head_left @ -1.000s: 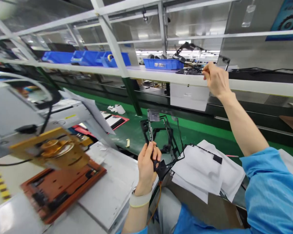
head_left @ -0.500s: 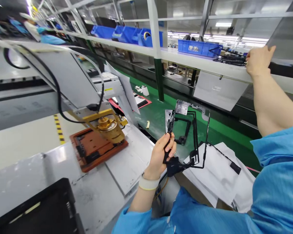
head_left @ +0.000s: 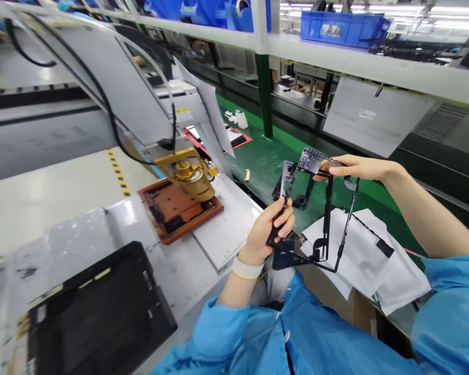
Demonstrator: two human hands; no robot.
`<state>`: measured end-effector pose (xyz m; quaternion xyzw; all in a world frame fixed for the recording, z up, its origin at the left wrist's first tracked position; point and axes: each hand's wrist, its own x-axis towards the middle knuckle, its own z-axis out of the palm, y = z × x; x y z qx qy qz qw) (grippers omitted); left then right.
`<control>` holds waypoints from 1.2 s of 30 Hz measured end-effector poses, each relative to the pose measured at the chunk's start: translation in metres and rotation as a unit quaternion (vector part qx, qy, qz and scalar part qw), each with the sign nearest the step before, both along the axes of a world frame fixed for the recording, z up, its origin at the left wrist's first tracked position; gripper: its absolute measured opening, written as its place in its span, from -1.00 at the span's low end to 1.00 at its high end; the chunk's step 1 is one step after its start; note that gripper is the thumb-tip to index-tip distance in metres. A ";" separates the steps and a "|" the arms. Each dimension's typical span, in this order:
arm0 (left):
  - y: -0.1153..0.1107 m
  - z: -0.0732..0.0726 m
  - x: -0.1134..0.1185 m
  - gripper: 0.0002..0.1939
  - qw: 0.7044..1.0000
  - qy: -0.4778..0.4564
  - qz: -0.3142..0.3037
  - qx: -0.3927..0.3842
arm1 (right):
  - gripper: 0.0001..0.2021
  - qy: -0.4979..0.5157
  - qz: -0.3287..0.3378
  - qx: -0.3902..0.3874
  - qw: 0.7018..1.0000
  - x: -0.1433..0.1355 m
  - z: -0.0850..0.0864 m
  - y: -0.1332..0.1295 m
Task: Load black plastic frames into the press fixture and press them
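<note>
My left hand (head_left: 266,229), with a pale band at the wrist, is closed around the left side of thin black frames (head_left: 311,159) held up in front of me. They are rectangular, with open middles, and seem to be more than one, overlapping. At their upper edge my right hand (head_left: 355,167) grips the top rail, its fingers partly hidden behind it. A black strip with a wider tab (head_left: 385,248) lies on white sheets (head_left: 359,271) below. Behind the held frames, another dark frame part (head_left: 305,195) rests on the green bench.
On the left, a machine with a brass-coloured head (head_left: 195,182) stands over a brown fixture (head_left: 172,237). A black tray-like panel (head_left: 101,312) lies nearer. Blue bins (head_left: 340,28) sit on the white shelf (head_left: 359,57). The green bench (head_left: 254,156) holds a pink-edged folder (head_left: 244,141).
My right hand has come down from the shelf to the top of the black frames. My left hand still holds them. The view has tilted downward.
</note>
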<state>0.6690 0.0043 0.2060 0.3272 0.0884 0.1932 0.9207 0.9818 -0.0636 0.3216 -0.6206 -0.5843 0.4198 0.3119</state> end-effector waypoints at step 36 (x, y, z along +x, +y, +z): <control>0.088 -0.084 -0.350 -0.56 0.408 0.522 0.113 0.740 | -0.22 -0.476 0.017 0.259 0.840 -0.007 -0.247 -0.047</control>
